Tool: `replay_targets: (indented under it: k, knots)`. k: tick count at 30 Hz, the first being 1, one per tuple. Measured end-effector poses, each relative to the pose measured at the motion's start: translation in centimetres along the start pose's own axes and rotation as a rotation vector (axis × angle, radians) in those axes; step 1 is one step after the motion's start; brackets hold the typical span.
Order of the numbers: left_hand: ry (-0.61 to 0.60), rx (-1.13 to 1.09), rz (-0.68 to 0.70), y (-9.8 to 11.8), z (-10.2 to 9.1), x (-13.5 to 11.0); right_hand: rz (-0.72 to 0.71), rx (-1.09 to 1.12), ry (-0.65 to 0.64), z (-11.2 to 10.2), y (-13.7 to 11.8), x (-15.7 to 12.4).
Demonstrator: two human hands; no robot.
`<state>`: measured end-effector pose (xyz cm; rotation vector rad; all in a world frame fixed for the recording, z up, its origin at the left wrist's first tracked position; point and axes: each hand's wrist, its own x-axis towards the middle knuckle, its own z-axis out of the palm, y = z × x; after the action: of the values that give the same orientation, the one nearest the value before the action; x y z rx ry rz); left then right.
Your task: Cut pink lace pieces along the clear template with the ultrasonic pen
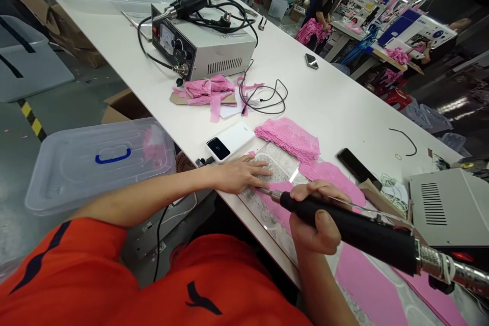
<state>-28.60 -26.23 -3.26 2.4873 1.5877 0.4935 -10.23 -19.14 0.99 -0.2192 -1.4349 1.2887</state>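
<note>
My right hand (315,214) is wrapped round a black corded handpiece (351,229) with a slim metal tip. That tip points left and meets pink fabric (280,204) close to my left fingertips. My left hand (240,173) lies flat with its fingers stretched out, pressing on a clear patterned sheet (271,170) and the edge of the fabric. Whether the tip touches the fabric or hovers just over it, I cannot tell. A stack of pink lace pieces (288,137) sits beyond my hands. A larger pink sheet (370,285) spreads at the lower right.
A white power bank (231,141) lies near my left hand. Beyond it are pink strips (210,87) and a grey control box (214,51) with another handpiece. A black phone (358,167) and second box (451,206) stand right. A lidded bin (99,163) is left; a person (323,10) stands behind.
</note>
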Motion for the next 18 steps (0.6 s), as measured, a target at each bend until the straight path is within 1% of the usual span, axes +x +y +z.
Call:
replay_targets:
  k: [7, 11, 14, 18]
  knots:
    - [-0.035, -0.030, -0.040, 0.25, -0.29, 0.09, -0.050, -0.152, -0.035, -0.88, 0.83, -0.07]
    - [-0.043, -0.044, -0.044, 0.24, -0.32, 0.09, -0.046, -0.160, -0.067, -0.95, 0.72, -0.09]
    - [-0.028, -0.045, -0.040, 0.15, -0.24, 0.10, -0.043, -0.182, -0.067, -0.56, 0.56, -0.15]
    - [-0.019, -0.036, -0.040, 0.01, -0.39, -0.09, -0.030, -0.092, -0.035, -0.24, 0.00, 0.13]
